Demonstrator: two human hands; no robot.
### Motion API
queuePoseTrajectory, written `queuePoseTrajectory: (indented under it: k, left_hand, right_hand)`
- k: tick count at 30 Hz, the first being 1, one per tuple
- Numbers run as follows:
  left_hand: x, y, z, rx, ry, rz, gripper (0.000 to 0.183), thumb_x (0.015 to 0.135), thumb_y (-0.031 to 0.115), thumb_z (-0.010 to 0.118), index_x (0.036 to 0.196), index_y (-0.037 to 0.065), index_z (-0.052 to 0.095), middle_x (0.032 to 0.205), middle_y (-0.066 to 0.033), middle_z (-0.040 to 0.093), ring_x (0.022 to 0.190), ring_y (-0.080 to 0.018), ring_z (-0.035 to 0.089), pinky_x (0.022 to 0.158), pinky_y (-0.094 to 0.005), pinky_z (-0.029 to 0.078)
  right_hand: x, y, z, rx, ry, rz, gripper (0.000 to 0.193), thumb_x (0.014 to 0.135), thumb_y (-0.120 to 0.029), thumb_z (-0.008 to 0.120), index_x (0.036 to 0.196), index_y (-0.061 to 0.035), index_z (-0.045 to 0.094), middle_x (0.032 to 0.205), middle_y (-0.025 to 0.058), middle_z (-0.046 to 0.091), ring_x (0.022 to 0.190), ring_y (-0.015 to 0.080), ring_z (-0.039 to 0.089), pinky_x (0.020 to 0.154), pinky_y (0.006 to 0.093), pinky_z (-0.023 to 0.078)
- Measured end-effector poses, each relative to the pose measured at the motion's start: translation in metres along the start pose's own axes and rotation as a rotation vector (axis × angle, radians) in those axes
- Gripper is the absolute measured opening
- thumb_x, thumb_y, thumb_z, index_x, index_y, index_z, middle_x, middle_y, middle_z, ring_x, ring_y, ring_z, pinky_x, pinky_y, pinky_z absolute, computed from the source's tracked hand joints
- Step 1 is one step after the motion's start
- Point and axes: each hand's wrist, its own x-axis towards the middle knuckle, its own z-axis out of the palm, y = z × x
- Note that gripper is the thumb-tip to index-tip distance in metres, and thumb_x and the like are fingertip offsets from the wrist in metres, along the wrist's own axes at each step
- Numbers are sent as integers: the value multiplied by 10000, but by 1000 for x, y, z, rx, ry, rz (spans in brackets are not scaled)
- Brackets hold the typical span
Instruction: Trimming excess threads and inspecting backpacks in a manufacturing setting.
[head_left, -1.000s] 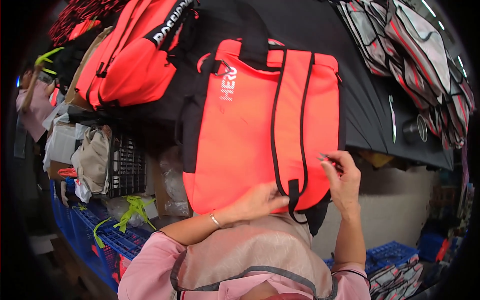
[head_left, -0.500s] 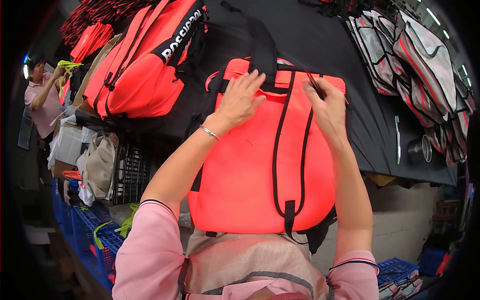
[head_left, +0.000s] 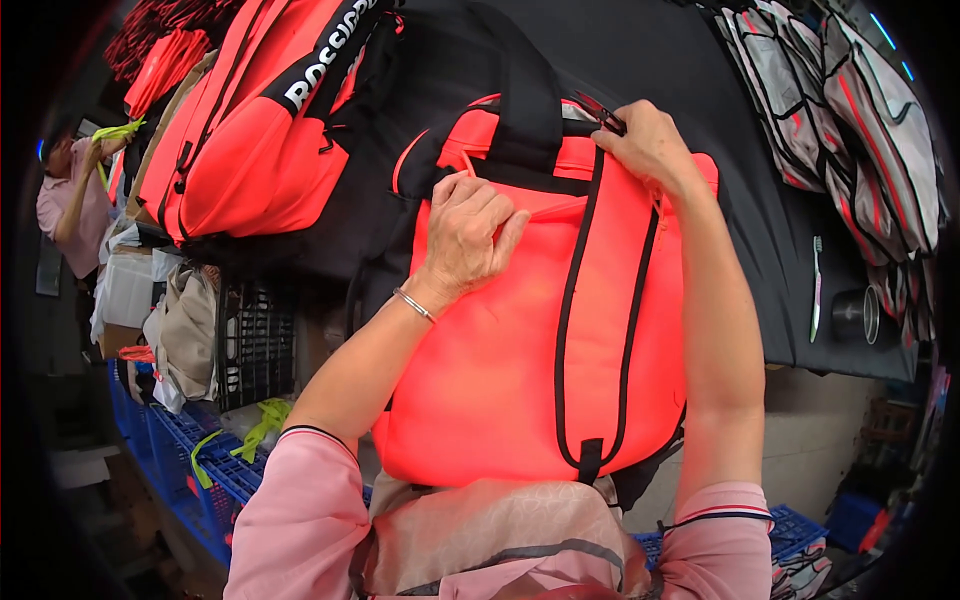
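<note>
A bright coral backpack (head_left: 490,370) with black trim lies in front of me, against my lap. It has a wide black handle (head_left: 528,100) at the top and a black-edged shoulder strap (head_left: 600,330) running down its right half. My left hand (head_left: 468,235), with a bracelet at the wrist, is closed on a pinch of coral fabric below the top left corner. At the top edge, right of the handle, my right hand (head_left: 645,140) is closed around small dark and red thread snips (head_left: 603,113). Its fingers partly hide them.
Another coral and black bag (head_left: 260,130) stands at upper left. Grey panels with black edging (head_left: 860,130) are piled at the right, near a toothbrush (head_left: 816,290) and a metal cup (head_left: 856,316). Blue crates (head_left: 190,440) stand at lower left. A co-worker (head_left: 75,200) is at far left.
My left hand has gone from fingers spread on the bag to pinching its fabric. My right hand has moved up to the top edge with the snips. The backpack has shifted slightly.
</note>
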Motion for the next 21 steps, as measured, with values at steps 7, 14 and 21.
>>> queuePoseTrajectory:
  k: [7, 14, 21]
  left_hand:
    - [-1, -3, 1, -14, 11, -24, 188, 825, 170, 724, 746, 53, 600, 750, -80, 564, 825, -263, 581, 889, -428, 412]
    - [-1, 5, 7, -234, 175, -93, 114, 899, 83, 643, 985, 33, 697, 856, -91, 658, 902, -279, 627, 860, -383, 476]
    - [31, -9, -16, -817, 333, -740, 333, 1036, 261, 492, 1172, -20, 608, 980, -78, 627, 827, -118, 619, 749, -264, 501]
  right_hand:
    - [73, -16, 44, 245, 44, 1, 304, 822, -243, 674, 687, 23, 620, 603, 123, 604, 532, 218, 596, 514, 369, 469]
    - [61, -20, 54, 1248, 176, 229, 330, 911, -257, 699, 705, -168, 458, 511, -74, 324, 363, 55, 299, 339, 247, 189]
    - [-47, -62, 31, 1124, 222, -46, 273, 893, -258, 727, 752, -126, 534, 608, -78, 416, 470, 16, 339, 411, 215, 255]
